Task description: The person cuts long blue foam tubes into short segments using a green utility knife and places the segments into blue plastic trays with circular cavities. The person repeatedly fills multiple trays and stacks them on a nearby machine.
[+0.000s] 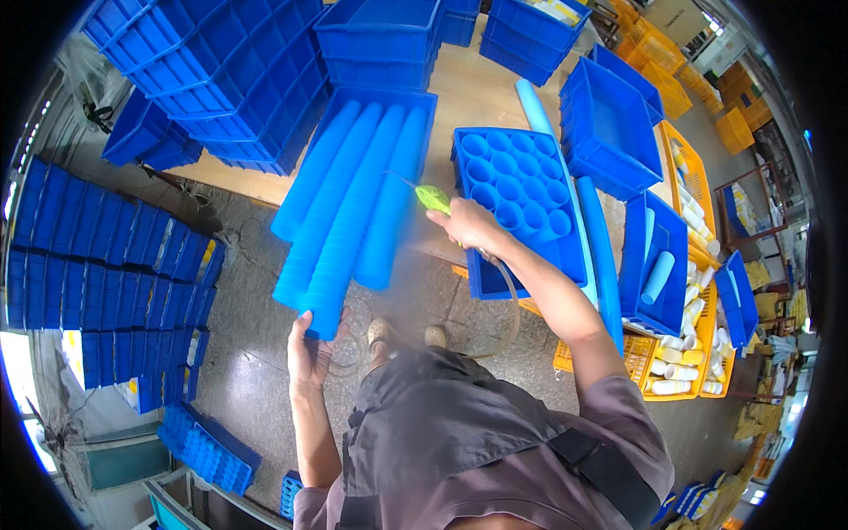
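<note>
Several long blue ribbed columns (353, 190), resembling stacks of nested cups, lie side by side in a blue crate (430, 110) and stick out over its near end. My left hand (311, 353) grips the near end of the longest column from below. In my right hand (470, 226) is a green air blow gun (433, 198), its thin nozzle pointing left at the rightmost column. A clear hose (515, 318) hangs from behind that hand. Right of it, several open-mouthed blue cups (508, 188) stand in rows above another blue crate (495, 284).
Tall stacks of blue crates (238, 75) stand at the back left, more (88, 265) on the left. To the right are a long blue tube (601, 247), an empty-looking blue crate (618, 124) and yellow baskets (676, 384) holding white and yellow pieces. A wooden table (468, 93) supports the crates.
</note>
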The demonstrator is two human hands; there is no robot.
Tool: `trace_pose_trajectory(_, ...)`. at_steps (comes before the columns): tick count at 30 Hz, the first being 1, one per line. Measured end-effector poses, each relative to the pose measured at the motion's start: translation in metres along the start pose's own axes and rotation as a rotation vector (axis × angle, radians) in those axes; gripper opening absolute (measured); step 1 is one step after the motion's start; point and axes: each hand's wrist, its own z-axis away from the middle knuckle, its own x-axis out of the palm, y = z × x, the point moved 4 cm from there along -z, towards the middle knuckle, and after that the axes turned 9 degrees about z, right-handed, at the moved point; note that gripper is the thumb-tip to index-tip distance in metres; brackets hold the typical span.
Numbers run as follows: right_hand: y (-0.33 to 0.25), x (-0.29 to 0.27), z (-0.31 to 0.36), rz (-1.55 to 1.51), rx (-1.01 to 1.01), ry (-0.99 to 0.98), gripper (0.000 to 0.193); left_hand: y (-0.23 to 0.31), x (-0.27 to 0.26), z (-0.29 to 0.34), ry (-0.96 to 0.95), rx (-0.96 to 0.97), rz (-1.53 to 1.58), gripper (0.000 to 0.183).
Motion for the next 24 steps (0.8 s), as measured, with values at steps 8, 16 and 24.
trace_pose_trajectory(8, -0.022, 0.017, 0.110, -0.030, -0.295, 0.111, 0.050, 0.006, -0.005, 0.014, -0.080, -0.012, -0.015, 0.078)
trace_pose_trajectory(16, -0.044, 0.040, 0.190, 0.142, -0.355, -0.026, 0.051, 0.010, -0.019, 0.017, -0.110, -0.105, 0.072, 0.079)
trace_pose_trajectory(24, -0.050, 0.057, 0.238, 0.355, -0.391, -0.207, 0.058, 0.011, -0.021, 0.016, -0.147, -0.184, 0.132, 0.081)
